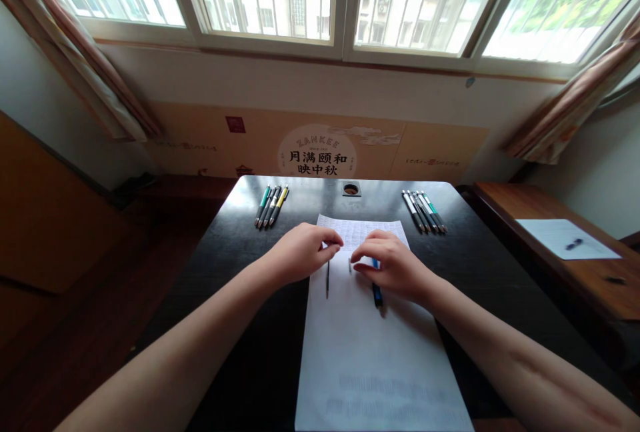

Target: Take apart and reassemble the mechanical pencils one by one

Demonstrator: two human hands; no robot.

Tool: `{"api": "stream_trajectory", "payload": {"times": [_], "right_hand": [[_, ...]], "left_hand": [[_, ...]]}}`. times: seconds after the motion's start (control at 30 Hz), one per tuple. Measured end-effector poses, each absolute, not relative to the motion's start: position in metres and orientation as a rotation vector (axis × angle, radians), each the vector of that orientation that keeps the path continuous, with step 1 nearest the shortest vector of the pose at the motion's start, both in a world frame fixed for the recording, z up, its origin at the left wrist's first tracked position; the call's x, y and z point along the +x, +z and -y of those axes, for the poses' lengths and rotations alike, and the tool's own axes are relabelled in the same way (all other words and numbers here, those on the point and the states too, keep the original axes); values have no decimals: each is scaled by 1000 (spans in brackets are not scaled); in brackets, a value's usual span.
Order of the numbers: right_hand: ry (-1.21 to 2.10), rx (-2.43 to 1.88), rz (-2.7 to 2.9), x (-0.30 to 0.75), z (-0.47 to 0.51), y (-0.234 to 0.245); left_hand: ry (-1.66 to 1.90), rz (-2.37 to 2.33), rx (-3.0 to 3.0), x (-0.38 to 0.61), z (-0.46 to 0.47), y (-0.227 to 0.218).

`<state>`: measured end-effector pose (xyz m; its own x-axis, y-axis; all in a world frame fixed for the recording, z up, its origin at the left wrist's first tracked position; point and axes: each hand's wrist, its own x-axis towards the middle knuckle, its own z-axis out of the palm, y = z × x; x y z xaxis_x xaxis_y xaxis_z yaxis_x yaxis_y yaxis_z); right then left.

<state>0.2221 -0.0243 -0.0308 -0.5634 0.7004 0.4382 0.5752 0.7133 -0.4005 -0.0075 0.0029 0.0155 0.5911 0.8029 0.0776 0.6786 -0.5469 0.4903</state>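
My left hand [305, 252] is over the upper part of a white sheet of paper [370, 359], thumb and fingertips drawn together at the top end of a thin dark pen refill [327, 280]. The refill's lower end points toward me. My right hand [393, 264] is curled just to the right, its thumb and index finger slightly apart. Close to those fingertips is a small, thin spring-like piece [350, 265]. Partly hidden beneath the right hand lies a blue and black pen body [377, 295].
Several pens [271, 207] lie side by side at the back left of the black table [240, 325], and several more [424, 212] at the back right. A square-framed hole [351, 189] sits at the far edge. On a wooden side surface [505, 202] rests another sheet [565, 239] with small dark items.
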Motion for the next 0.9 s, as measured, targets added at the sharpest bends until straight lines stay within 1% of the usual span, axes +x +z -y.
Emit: {"api": "stream_trajectory", "payload": {"times": [0.2, 0.33, 0.53, 0.7, 0.9], "right_hand": [[312, -1061, 2049, 228, 26, -26], [459, -1110, 1939, 229, 30, -22], [816, -1084, 1795, 223, 32, -18], [897, -1065, 1714, 224, 31, -22], [982, -1022, 1658, 224, 30, -23]], "left_hand": [[465, -1224, 2403, -5, 1, 16], [500, -1232, 2438, 0, 7, 17], [583, -1075, 2545, 7, 15, 15], [666, -952, 2564, 8, 15, 9], [845, -783, 2560, 8, 13, 5]]}}
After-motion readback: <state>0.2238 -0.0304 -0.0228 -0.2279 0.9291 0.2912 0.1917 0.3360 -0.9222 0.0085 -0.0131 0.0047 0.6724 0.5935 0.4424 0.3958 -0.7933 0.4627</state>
